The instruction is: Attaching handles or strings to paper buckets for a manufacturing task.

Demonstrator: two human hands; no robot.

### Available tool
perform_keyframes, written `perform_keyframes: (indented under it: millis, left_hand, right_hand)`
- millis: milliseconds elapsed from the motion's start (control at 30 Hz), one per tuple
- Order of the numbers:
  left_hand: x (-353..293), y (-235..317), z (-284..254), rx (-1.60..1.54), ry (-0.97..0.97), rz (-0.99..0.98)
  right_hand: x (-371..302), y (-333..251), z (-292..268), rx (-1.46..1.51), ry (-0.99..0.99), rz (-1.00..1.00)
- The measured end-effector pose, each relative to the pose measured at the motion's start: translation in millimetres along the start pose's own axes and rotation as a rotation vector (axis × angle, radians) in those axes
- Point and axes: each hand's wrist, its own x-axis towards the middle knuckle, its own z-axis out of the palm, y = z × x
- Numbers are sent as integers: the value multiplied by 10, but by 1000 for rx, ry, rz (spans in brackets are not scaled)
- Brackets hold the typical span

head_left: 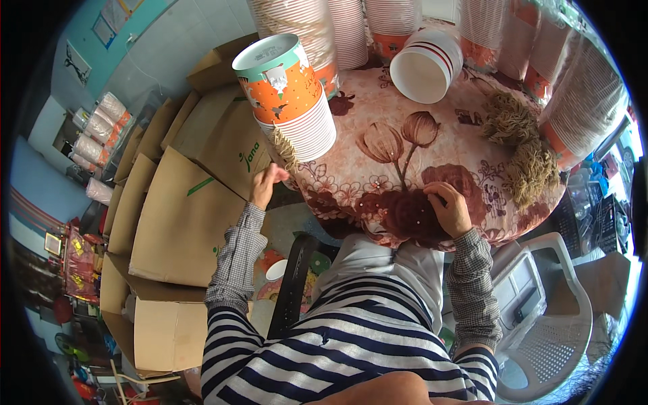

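Printed figures and lettering marked the inverted orange-and-green cup stack (287, 94) at the left edge of the cloth-covered table (385, 145); green lettering marked the carton (179, 229) farther left. The left hand (266, 183), half open, was just beside a tan tuft (283, 150) against the stack. The right hand (451, 208) curled at the near edge, its hold impossible to tell. Tall cup stacks (347, 34) and a tipped cup (418, 75) bounded the far side, tan bundles (533, 172) the right; patterned cloth stretched between.
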Motion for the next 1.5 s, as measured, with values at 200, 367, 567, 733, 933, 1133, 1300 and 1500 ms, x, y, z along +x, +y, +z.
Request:
perform_keyframes:
  millis: [200, 367, 567, 733, 933, 1133, 1300, 1500]
  left_hand:
    - [158, 107, 123, 280, -135, 264]
    - [219, -153, -492, 535, 294, 214]
    - [295, 963, 45, 69, -386, 126]
    - [660, 943, -606, -138, 193, 216]
    - [409, 485, -1046, -235, 655, 40]
    - [-290, 339, 170, 31, 78, -11]
    - [-231, 1055, 1044, 188, -213, 363]
    - [698, 1182, 1863, -46, -347, 262]
  right_hand:
    - [-16, -28, 11, 15, -10, 4]
    - [32, -90, 43, 25, -21, 12]
    - [-45, 20, -21, -12, -6, 31]
    - [-3, -42, 12, 10, -15, 49]
    - [19, -92, -14, 13, -46, 70]
    - [78, 51, -159, 153, -167, 126]
    - [441, -124, -460, 51, -289, 168]
    - [1043, 673, -485, 228, -72, 327]
